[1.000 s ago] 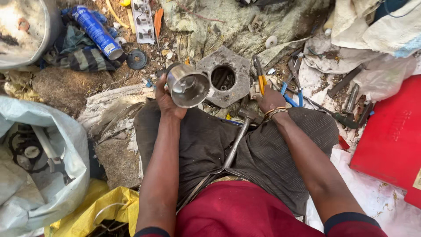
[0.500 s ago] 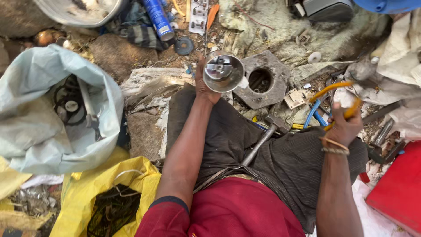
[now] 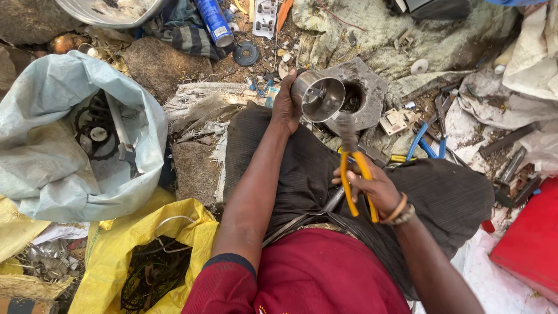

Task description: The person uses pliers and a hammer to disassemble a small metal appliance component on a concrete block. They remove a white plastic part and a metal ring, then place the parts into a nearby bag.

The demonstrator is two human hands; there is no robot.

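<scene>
A steel cup (image 3: 318, 96) was gripped at its side by the left hand (image 3: 286, 104); yellow-handled pliers (image 3: 353, 168) were clasped in the right hand (image 3: 375, 189), just below the cup.

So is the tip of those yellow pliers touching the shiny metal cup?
Cannot tell. In the head view the yellow pliers tip overlaps the metal cup's rim; no contact or gap shows plainly.

Single head view; looks steeply down, close over lap
</scene>
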